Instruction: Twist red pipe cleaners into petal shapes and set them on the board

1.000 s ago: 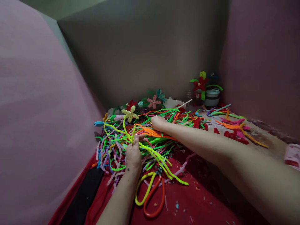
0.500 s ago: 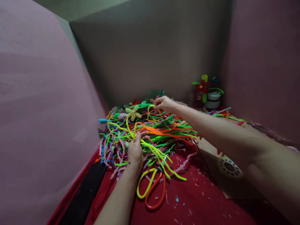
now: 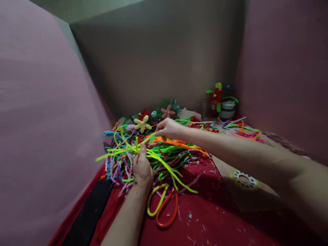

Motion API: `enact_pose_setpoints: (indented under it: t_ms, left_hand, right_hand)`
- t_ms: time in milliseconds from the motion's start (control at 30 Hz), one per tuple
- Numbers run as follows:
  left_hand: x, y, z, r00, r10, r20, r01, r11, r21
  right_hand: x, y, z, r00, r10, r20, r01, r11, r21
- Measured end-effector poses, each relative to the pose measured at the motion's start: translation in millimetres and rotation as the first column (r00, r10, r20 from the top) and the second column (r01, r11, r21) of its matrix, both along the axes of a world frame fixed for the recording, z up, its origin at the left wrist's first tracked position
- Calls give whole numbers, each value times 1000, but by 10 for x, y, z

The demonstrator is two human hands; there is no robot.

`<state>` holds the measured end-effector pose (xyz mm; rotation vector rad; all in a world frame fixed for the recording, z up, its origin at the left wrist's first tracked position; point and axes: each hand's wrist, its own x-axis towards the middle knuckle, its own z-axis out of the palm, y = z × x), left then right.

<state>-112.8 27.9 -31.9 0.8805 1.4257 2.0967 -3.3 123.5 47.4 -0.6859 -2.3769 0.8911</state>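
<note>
Bright yellow pipe cleaners [image 3: 164,163] are gripped in a bunch by my left hand [image 3: 142,167], thumb on top, their ends fanning out to both sides. Just beyond it, my right hand [image 3: 167,129] is closed, fingertips pinched on a yellow pipe cleaner by the bunch; the exact grip is partly hidden. Under and behind both hands spreads a heap of coloured pipe cleaners [image 3: 171,149], with orange ones [image 3: 189,145] beneath my right wrist. Scissors [image 3: 167,221] with one yellow and one red handle lie below my left hand, their blades covered.
A pale yellow flower [image 3: 142,124] and a pink flower [image 3: 167,111] stand behind the heap. Far right are a red flower [image 3: 216,95] and a grey-white container [image 3: 228,110]. A white ring with holes [image 3: 245,180] lies on a board [image 3: 230,184]. Scraps dot the red cloth [image 3: 205,222].
My right hand has come down and left, nearer my left hand. Yellow pipe cleaner ends now stick out left of the bunch. The view has shifted slightly.
</note>
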Motion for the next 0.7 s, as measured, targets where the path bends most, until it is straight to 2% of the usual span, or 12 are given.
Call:
enact_pose_setpoints:
  t_ms: [100,200,300,367,533,700]
  left_hand:
    - [-4,-13,48,984,-141,109,136,989,57]
    - [-36,-13,89,932,-239,273,211,969,128]
    - [-79,-17,117,888,-238,393,181,967,177]
    - [-99,-27,127,882,-247,401,190,966,177]
    - [-93,-62,154,849,-344,402,309,939,153]
    - [-72,-82,198,870,-272,412,236,962,137]
  right_hand:
    - [-5,-136,-129,987,31,158,-55,987,151]
    - [5,-60,-118,982,24,185,-68,970,233]
    - [9,147,-79,983,-179,50,159,949,273]
    - [17,270,-108,963,-236,130,188,935,300]
    - [72,349,-275,949,-221,226,151,945,290]
    - [84,302,-284,925,-134,356,46,969,245]
